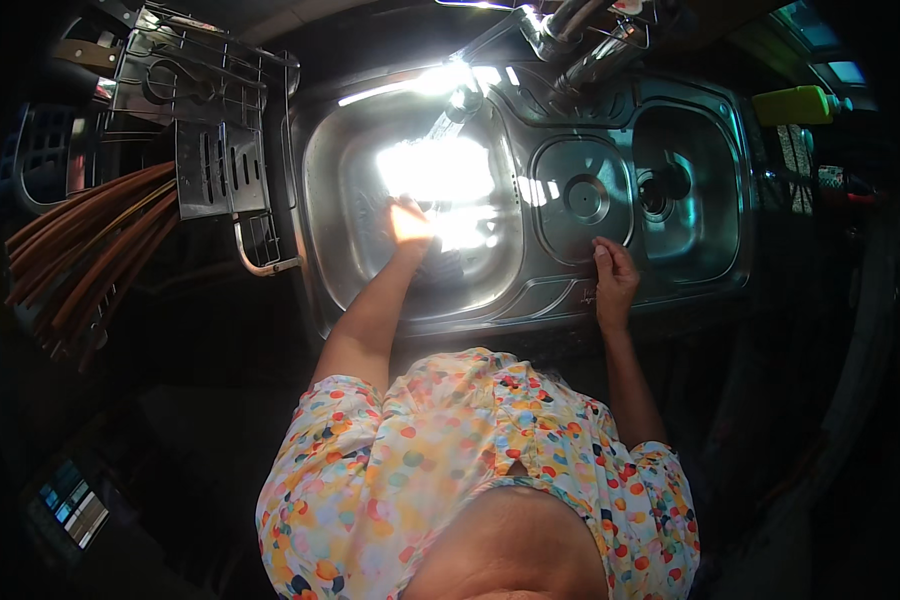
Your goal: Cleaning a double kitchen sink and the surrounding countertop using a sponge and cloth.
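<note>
My left hand [411, 222] is inside the large stainless steel sink basin [330, 247], under strong glare. The glare hides its finger positions and whether anything is in it. Above it is the spout of a chrome tap [463, 101], with what looks like a water stream [441, 129] coming from it. My right hand [616, 279] hovers at the front of the round recessed panel [559, 161] between the basins. Its fingers are curled and the thumb rests against them; no object shows in it. A smaller basin [709, 225] with a drain [652, 193] lies to its right.
A wire dish rack [266, 150] stands left of the sink, holding a slotted metal holder [221, 176] and a bundle of brown sticks [97, 247]. A wooden-handled utensil [86, 54] is at the upper left. Right of the sink lies a yellow-green bottle [795, 106].
</note>
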A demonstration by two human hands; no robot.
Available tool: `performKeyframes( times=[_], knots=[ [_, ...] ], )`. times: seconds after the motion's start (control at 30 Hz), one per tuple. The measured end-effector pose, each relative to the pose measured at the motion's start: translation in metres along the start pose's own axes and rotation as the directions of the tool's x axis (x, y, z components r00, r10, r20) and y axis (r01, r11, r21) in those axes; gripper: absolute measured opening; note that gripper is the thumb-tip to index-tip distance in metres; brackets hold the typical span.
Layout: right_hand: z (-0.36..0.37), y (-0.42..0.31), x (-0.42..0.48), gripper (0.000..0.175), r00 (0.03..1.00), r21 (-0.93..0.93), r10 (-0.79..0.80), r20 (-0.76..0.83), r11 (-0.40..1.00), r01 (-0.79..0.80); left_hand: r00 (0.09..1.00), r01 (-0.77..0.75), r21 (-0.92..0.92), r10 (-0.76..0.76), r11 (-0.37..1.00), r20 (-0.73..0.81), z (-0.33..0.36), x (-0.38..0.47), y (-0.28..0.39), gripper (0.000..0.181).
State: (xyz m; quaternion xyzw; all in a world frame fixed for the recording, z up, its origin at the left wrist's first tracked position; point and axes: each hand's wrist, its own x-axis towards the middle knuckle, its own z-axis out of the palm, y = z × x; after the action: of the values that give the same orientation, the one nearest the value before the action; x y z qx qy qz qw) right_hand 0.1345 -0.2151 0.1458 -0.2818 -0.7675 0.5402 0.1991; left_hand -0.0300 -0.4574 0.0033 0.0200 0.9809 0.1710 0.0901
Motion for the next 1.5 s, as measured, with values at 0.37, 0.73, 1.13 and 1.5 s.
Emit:
performKeyframes(
  times=[0.37, 0.73, 1.13, 1.5],
  knots=[
    [-0.013, -0.006, -0.025, 0.012, 1.0, -0.152, -0.026, -0.016, 0.988, 0.023, 0.941, -0.145, -0.219, 0.066, 0.965, -0.331, 0.015, 0.096, 0.01, 0.034],
    [0.014, -0.011, -0.02, 0.01, 0.99, -0.183, -0.118, 0.083, 0.974, 0.132, 0.711, -0.462, 0.01, 0.363, 0.887, 0.602, -0.048, 0.047, 0.062, 0.038],
    [0.009, -0.01, 0.058, 0.015, 0.843, -0.459, -0.526, 0.117, 0.724, 0.515, 0.945, -0.137, -0.792, 0.319, 0.595, 0.075, -0.052, 0.032, 0.083, 0.026],
    [0.002, 0.043, 0.112, 0.056, 0.995, -0.751, -0.1, -0.008, 0.658, 0.06, 0.713, -0.701, -0.412, 0.584, 0.582, -0.388, -0.015, 0.069, 0.133, 0.006]
  ],
)
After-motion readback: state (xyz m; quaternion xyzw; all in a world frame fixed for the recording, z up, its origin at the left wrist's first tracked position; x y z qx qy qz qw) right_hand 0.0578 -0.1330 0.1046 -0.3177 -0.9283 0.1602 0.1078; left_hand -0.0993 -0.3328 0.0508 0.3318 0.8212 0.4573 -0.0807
